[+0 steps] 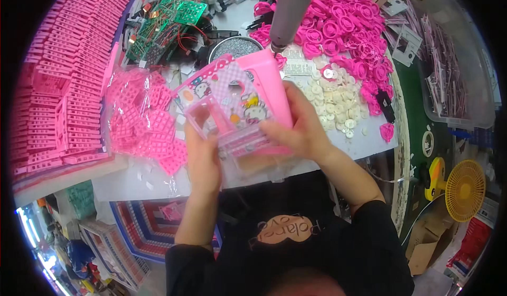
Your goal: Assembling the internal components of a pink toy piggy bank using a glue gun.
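Over the front edge of the workbench, both hands hold up a pink plastic toy casing (270,79) with a printed cartoon panel (227,92) in front of it. The panel has a window opening and a clear part along its lower edge. My left hand (203,161) grips the lower left side, fingers mostly hidden behind. On the right edge my right hand (301,127) is closed, its thumb lying across the front face. Panel and casing sit at slightly different angles; whether they are joined I cannot tell. An electric screwdriver (296,16) hangs tip-down just beyond them.
Behind the casing stands a round tin of small screws (235,46). White plastic discs (332,103) and pink rings (338,24) are heaped right. Left lie bagged pink keypads (137,116), stacked pink frames (79,58) and wired circuit boards (190,11). A yellow fan (465,190) stands right.
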A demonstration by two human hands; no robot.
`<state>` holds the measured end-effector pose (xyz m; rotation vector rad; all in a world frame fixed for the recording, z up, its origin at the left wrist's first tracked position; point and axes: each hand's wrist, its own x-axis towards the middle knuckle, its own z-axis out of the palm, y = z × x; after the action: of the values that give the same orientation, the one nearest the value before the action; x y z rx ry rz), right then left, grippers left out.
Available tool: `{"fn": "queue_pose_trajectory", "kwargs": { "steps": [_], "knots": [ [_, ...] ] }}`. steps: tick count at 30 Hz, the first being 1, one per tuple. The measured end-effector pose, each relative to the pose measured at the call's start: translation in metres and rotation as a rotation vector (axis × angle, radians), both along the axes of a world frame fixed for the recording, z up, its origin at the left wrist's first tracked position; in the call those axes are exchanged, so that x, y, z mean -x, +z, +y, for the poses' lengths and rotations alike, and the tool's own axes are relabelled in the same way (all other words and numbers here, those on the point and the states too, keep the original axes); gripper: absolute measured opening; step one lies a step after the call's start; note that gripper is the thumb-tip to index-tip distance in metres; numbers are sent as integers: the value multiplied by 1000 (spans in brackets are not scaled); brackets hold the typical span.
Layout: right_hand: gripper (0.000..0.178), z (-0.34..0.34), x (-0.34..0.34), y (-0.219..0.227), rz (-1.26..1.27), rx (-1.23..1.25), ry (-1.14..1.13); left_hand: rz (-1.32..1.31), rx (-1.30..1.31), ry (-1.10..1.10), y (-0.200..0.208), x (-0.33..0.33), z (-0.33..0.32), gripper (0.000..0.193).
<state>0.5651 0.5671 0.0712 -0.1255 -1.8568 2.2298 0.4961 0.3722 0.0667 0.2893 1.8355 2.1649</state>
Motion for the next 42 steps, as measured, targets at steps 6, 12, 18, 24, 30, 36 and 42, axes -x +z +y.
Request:
{"fn": "queue_pose_trajectory", "kwargs": {
  "steps": [6, 12, 18, 24, 30, 36, 42],
  "knots": [
    [54, -20, -1, 11, 52, -76, 37, 288, 86, 277, 6, 13, 14, 82],
    [54, -9, 6, 3, -49, 220, 13, 323, 318, 143, 27, 28, 3, 95],
    [58, -22, 8, -4, 131, 204, -9, 625, 523, 1, 2, 16, 11, 96],
    [56, -15, 5, -1, 93, -54, 19, 516, 617, -56, 0, 14, 13, 80],
    [56, -6, 1, 15, -35, -174, 81, 497, 634, -47, -2, 11, 14, 79],
    [63, -1, 5, 1, 51, -100, 259, 549, 666, -21, -11, -1, 15, 88],
    [66, 12, 6, 5, -84, 91, 459, 592, 658, -57, 6, 4, 10, 91]
  ]
}}
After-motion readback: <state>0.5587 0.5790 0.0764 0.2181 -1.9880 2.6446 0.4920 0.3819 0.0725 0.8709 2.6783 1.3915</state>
